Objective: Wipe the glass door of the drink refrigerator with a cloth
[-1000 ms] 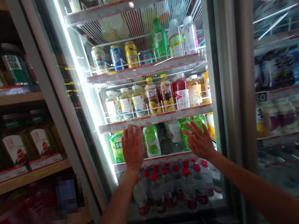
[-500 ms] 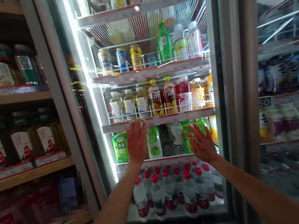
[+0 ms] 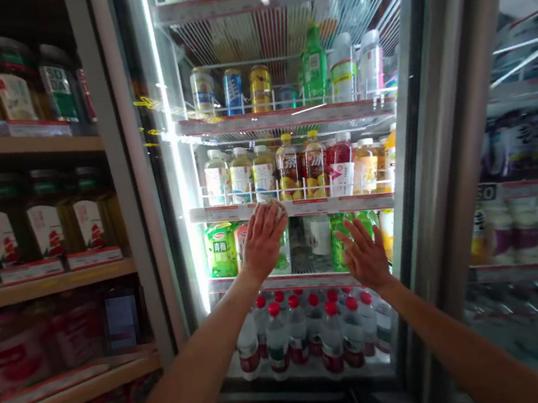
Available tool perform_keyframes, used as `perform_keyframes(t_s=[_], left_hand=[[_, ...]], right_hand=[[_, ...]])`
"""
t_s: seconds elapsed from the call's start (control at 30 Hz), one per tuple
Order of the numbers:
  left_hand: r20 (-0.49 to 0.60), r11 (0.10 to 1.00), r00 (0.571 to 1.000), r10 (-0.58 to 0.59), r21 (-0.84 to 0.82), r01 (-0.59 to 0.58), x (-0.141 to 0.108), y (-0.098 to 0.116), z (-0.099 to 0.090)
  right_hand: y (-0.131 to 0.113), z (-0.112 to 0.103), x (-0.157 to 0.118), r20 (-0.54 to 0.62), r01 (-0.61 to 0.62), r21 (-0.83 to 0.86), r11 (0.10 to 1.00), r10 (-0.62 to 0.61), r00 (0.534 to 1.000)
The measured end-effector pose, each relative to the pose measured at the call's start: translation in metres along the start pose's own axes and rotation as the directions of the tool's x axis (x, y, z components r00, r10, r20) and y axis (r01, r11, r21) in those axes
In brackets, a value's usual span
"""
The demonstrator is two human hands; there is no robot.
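My left hand (image 3: 264,242) presses a pale, crumpled cloth (image 3: 273,209) against the front edge of the cooler shelf (image 3: 330,204), below the row of tea bottles (image 3: 263,172). Its fingers lie over the cloth, and part of the cloth shows beyond the fingertips. To the right, my right hand (image 3: 365,251) is empty, with fingers spread, in front of the green packages (image 3: 340,238) on the lower shelf. Whether it touches anything there cannot be told.
Red-capped bottles (image 3: 330,340) stand on the cooler floor. Cans (image 3: 261,88) and a green bottle (image 3: 314,67) are on a higher shelf. Wooden shelves (image 3: 49,285) with bottles flank the left side, a metal door frame (image 3: 455,133) the right.
My left hand has moved right along the shelf edge with the cloth. My right hand stays spread in nearly the same place. The view has shifted slightly.
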State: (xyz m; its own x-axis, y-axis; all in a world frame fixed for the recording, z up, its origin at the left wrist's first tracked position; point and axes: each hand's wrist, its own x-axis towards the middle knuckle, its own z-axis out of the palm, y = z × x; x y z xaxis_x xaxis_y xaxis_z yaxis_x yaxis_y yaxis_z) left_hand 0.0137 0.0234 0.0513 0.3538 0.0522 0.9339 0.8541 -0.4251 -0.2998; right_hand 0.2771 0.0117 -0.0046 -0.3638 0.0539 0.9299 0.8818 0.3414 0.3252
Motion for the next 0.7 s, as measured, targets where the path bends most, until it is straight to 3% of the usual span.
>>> perform_keyframes(t_s=[0.03,0.1,0.2,0.23,0.3,0.43,0.53,0.57,0.63,0.7], left_hand=[[-0.002,1.0,1.0,-0.031,0.003,0.031,0.0,-0.009,-0.003],[-0.079,0.976,0.973,-0.215,0.02,0.217,0.0,-0.033,-0.012],[-0.251,0.861,0.834,-0.492,0.006,0.509,0.004,-0.057,-0.021],[-0.261,0.849,0.819,-0.51,-0.004,0.528,0.006,-0.057,-0.021],[-0.231,0.887,0.862,-0.451,-0.01,0.461,0.009,-0.042,-0.016],[-0.145,0.984,0.974,-0.174,0.019,0.179,0.017,0.01,0.004],[-0.066,1.0,0.998,-0.008,0.03,0.01,0.02,0.014,0.006],[-0.058,0.999,0.998,-0.016,0.032,0.018,0.02,0.005,0.003],[-0.115,0.984,0.979,-0.165,0.043,0.171,0.021,-0.023,-0.007],[-0.248,0.913,0.888,-0.388,0.033,0.408,0.024,-0.051,-0.016]], right_hand=[[0.0,0.0,0.0,0.001,-0.002,-0.001,1.0,0.002,1.0],[-0.001,0.0,0.0,0.002,-0.011,-0.004,1.0,0.011,1.0],[-0.002,0.0,0.0,0.004,-0.015,0.0,1.0,0.015,1.0],[-0.002,0.0,0.0,0.001,-0.015,0.002,1.0,0.015,1.0],[-0.002,0.0,0.001,-0.004,-0.014,0.006,1.0,0.014,1.0],[-0.002,0.0,0.001,-0.004,-0.016,0.018,1.0,0.016,1.0],[-0.002,0.0,0.001,-0.008,-0.016,0.023,1.0,0.017,1.0],[-0.002,0.0,0.001,-0.009,-0.019,0.022,1.0,0.019,1.0],[-0.003,0.0,0.001,-0.006,-0.022,0.023,0.999,0.022,1.0],[-0.003,0.0,0.002,-0.01,-0.024,0.026,0.999,0.024,1.0]])
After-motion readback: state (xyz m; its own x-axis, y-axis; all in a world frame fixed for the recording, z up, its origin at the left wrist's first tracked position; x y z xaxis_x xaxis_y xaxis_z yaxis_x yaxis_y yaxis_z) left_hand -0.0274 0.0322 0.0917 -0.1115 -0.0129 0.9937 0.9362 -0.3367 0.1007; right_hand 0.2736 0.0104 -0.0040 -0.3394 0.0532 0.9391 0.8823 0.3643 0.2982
